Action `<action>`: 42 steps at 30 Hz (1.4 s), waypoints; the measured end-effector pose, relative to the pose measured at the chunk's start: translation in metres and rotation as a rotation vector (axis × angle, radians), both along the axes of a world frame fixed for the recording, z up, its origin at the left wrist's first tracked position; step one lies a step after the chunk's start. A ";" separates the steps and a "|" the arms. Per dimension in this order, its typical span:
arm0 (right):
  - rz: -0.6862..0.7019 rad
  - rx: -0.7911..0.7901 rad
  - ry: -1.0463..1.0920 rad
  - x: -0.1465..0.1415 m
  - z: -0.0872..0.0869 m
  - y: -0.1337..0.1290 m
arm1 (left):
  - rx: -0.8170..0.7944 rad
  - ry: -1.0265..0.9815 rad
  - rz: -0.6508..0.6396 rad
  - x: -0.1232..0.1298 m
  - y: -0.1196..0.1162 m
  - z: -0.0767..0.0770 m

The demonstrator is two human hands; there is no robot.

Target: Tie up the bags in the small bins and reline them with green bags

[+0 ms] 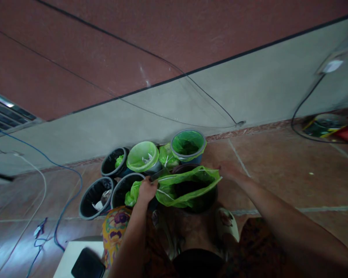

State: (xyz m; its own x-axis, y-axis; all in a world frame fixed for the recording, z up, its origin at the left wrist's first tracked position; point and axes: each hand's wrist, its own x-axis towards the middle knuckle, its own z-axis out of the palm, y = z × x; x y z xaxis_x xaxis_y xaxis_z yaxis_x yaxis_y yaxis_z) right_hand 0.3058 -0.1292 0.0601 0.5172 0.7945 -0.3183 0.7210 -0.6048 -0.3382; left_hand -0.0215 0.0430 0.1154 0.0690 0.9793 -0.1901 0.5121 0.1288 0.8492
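Note:
A green translucent bin liner [168,190] with a white drawstring is spread over a dark bin [201,206] between my feet. Its mouth is stretched wide from side to side. At the left end of the rim, my left hand [147,189] is closed on the liner. My right hand [228,170] is at the opposite end, its blurred fingers pinched at the liner's right edge. Below my left hand, a bunched green bag [132,194] sits in a dark bin [116,199].
Several other lined bins stand by the wall, including a blue-grey bin [201,157], a green-lined bin [139,168] and a dark bin with litter [85,210]. Left are a blue cable [75,193] and a white stool [66,262] bearing a black phone-like object [87,264].

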 end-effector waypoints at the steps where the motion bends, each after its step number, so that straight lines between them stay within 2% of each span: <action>1: -0.008 0.001 0.001 0.001 0.003 0.000 | 0.060 0.010 0.009 0.000 0.000 0.011; 4: -0.036 0.065 0.037 0.002 0.017 0.002 | 0.194 -0.057 -0.019 -0.002 -0.002 0.041; 7: -0.079 0.284 0.208 -0.006 0.036 0.007 | 0.266 -0.168 -0.111 0.000 -0.005 0.062; 12: -0.023 0.704 0.599 -0.041 0.075 0.016 | 0.300 -0.309 -0.298 0.025 -0.024 0.084; 17: 0.068 0.960 0.953 -0.070 0.111 0.022 | 0.379 -0.273 -0.540 0.064 -0.046 0.099; 20: 0.099 1.000 1.087 -0.076 0.119 0.027 | 0.433 -0.242 -0.651 0.081 -0.054 0.101; 23: 0.115 0.942 1.151 -0.079 0.114 0.034 | 0.464 -0.242 -0.694 0.092 -0.058 0.102; 26: 0.218 0.821 1.120 -0.086 0.103 0.041 | 0.505 -0.230 -0.726 0.100 -0.058 0.107; 29: 0.309 0.714 0.976 -0.092 0.094 0.046 | 0.564 -0.207 -0.781 0.101 -0.054 0.110; 30: 0.302 0.694 0.906 -0.093 0.093 0.047 | 0.585 -0.201 -0.763 0.099 -0.052 0.108; 32: 0.249 0.680 0.788 -0.092 0.093 0.048 | 0.596 -0.204 -0.636 0.093 -0.048 0.096; 34: 0.203 0.691 0.754 -0.090 0.095 0.049 | 0.532 -0.218 -0.474 0.085 -0.044 0.072; 35: 0.196 0.698 0.772 -0.090 0.097 0.050 | 0.460 -0.215 -0.465 0.082 -0.044 0.056; 36: 0.196 0.703 0.802 -0.090 0.099 0.049 | 0.386 -0.198 -0.515 0.079 -0.045 0.041; 38: 0.199 0.709 0.866 -0.091 0.103 0.049 | 0.276 -0.174 -0.718 0.078 -0.051 0.010; 40: 0.182 0.709 0.925 -0.092 0.104 0.049 | 0.225 -0.184 -0.781 0.082 -0.059 -0.012; 42: 0.162 0.711 0.962 -0.093 0.102 0.050 | 0.200 -0.203 -0.795 0.089 -0.066 -0.025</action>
State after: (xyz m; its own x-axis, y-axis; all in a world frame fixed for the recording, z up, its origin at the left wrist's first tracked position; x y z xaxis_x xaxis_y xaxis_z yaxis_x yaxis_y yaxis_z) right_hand 0.2127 -0.0790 0.1625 0.1872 0.9822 0.0164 0.0411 0.0089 -0.9991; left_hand 0.0679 -0.0231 0.0907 0.7660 0.6388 0.0719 0.2221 -0.3679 0.9029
